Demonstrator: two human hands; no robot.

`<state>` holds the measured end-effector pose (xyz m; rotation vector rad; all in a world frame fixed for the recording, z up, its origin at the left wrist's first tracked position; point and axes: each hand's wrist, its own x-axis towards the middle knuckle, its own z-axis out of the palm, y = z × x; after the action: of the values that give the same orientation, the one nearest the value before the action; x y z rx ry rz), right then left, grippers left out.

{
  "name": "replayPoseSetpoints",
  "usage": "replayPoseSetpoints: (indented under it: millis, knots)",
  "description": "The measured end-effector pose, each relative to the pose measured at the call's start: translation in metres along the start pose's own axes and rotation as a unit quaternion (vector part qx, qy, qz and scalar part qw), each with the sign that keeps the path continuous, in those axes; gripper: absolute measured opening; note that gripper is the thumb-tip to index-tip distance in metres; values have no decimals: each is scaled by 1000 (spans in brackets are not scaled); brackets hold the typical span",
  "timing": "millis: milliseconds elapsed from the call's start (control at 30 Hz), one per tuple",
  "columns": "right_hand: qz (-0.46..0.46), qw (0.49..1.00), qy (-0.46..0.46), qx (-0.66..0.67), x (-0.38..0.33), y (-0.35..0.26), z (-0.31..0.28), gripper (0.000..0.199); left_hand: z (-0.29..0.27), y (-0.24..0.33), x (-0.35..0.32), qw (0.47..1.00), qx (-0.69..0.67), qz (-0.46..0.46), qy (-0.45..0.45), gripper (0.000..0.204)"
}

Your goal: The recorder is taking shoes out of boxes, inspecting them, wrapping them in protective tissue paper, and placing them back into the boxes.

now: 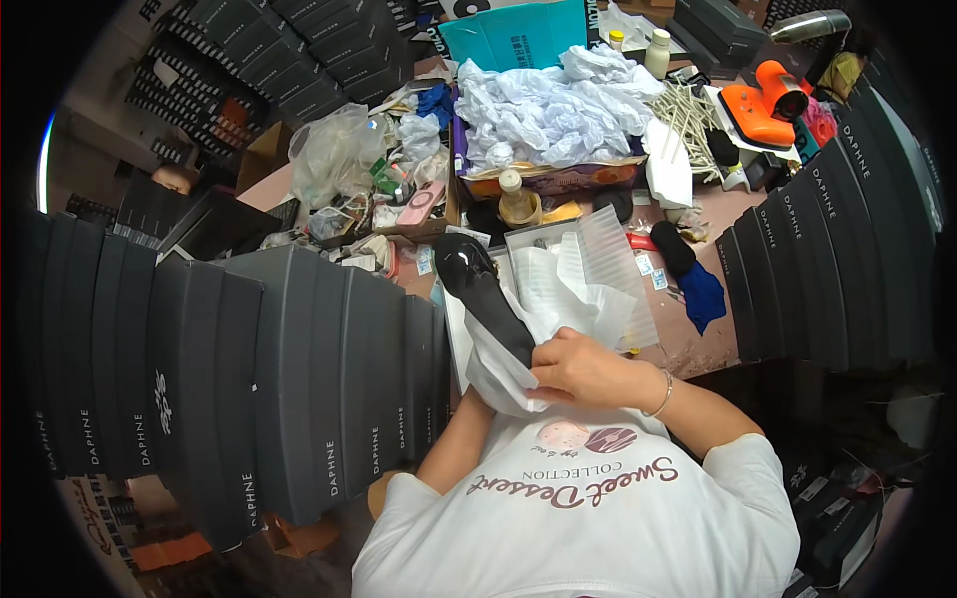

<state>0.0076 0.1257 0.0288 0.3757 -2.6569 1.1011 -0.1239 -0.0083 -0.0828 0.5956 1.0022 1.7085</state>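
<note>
A glossy black shoe (pixel 478 289) points away from me over an open shoe box (pixel 558 239) lined with white tissue paper (pixel 568 294). My right hand (pixel 583 367) grips the tissue paper where it wraps the shoe's heel end. My left hand is hidden under the paper and shoe; only its forearm (pixel 454 448) shows, reaching up beneath the bundle, so its grip cannot be judged.
Stacks of dark grey shoe boxes (pixel 299 379) stand at my left and more (pixel 847 259) at my right. A box of crumpled white tissue (pixel 548 110), a small bottle (pixel 513 194), an orange tool (pixel 763 105), wooden sticks (pixel 688 110) and plastic bags (pixel 334 149) crowd the table behind.
</note>
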Motion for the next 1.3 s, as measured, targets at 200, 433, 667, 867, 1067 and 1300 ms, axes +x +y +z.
replayPoseSetpoints:
  millis: [200, 433, 667, 867, 1067, 1300]
  knots:
    - [-46, 996, 23, -73, 3, -13, -2, 13, 1, -3, -3, 997, -58, -53, -11, 51]
    - [-100, 989, 19, -107, 5, -16, -18, 17, -16, -4, -2, 987, -105, -111, -58, 52]
    - [-71, 949, 224, -212, 0, -3, -70, 22, -23, 13, -20, 984, -15, -170, -56, 48]
    - [83, 960, 193, 183, -24, 16, -80, 18, -48, 25, -16, 902, 429, 20, 49, 43]
    - [271, 820, 194, 465, -70, 46, 35, 15, -66, -5, -21, 903, 379, 96, 177, 44]
    - [370, 638, 239, 632, -88, 47, 73, 21, 5, -33, -92, 966, 150, -85, 193, 63]
